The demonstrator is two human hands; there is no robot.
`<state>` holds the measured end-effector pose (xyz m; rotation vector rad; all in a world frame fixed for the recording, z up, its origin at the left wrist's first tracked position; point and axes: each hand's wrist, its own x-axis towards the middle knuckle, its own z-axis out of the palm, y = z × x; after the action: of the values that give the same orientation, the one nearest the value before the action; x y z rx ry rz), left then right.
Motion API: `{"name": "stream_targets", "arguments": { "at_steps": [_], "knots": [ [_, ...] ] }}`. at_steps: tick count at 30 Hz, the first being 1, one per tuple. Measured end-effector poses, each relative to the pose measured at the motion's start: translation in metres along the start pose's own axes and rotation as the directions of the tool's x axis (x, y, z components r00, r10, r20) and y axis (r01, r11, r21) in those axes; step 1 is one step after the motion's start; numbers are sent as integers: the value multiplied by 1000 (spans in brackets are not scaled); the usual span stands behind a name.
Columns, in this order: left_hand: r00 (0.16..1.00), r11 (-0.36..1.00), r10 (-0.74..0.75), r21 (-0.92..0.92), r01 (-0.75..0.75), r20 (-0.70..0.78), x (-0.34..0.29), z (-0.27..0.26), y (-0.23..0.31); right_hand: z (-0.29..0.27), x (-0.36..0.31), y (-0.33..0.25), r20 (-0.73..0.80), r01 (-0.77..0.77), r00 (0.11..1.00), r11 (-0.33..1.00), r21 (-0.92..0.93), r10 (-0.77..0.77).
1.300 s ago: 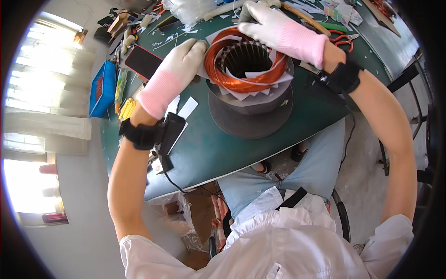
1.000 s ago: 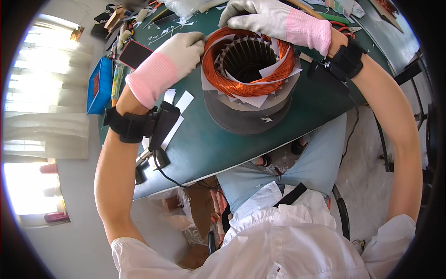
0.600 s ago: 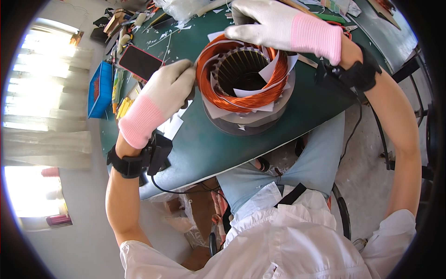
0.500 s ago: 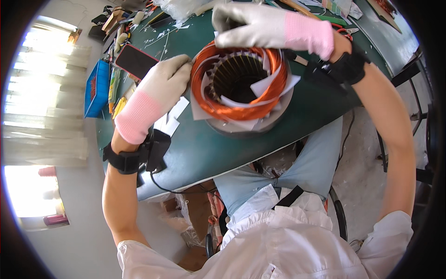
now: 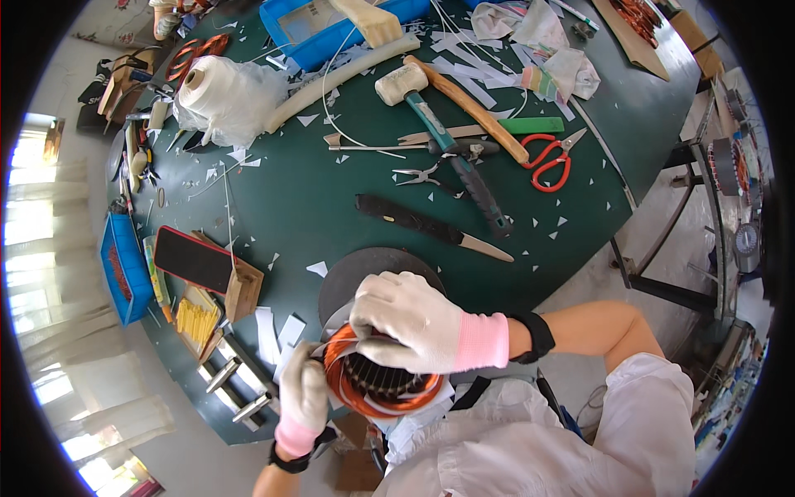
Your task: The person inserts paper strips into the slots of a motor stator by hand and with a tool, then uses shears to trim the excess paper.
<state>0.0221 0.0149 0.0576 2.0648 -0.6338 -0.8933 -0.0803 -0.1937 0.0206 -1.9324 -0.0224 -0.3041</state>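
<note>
A motor stator (image 5: 385,404) with a thick ring of orange copper windings and pale insulating paper stands near me at the table's front edge. Its dark slotted bore faces up. My right hand (image 5: 410,319), in a white glove with a pink cuff, bends over the far rim, fingers curled on the winding and thumb side by the bore. The right fingertips are partly hidden. On the stator's left side, my left hand (image 5: 302,398), gloved alike, closes its fingers at the winding's edge. A round dark grey disc (image 5: 364,277) lies just beyond the stator.
Across the green table (image 5: 306,207) lie a mallet (image 5: 451,153), a black-handled knife (image 5: 431,228), red scissors (image 5: 555,161), pliers (image 5: 421,176) and paper scraps. Left are a phone (image 5: 195,258), yellow sticks (image 5: 197,321) and a blue bin (image 5: 124,269). A wrapped spool (image 5: 224,95) stands farther back.
The view has shifted, showing more of the tabletop and placing the stator lower. My right hand has come down from above the far rim onto the winding; my left stays at the left side.
</note>
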Motion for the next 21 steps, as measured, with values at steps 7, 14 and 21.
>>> {"name": "stream_targets", "arguments": {
  "at_steps": [7,14,21],
  "knots": [
    [954,950,123,310,-34,-273,-3,37,9,-78,-34,42,-314,-222,942,918,-330,115],
    [871,968,-64,183,174,-487,-14,70,20,-167,-90,129,-519,-695,711,360,-622,474],
    [750,861,-115,312,402,-651,-33,83,42,-155,-113,115,-568,-795,557,190,-577,606]
  ]
}}
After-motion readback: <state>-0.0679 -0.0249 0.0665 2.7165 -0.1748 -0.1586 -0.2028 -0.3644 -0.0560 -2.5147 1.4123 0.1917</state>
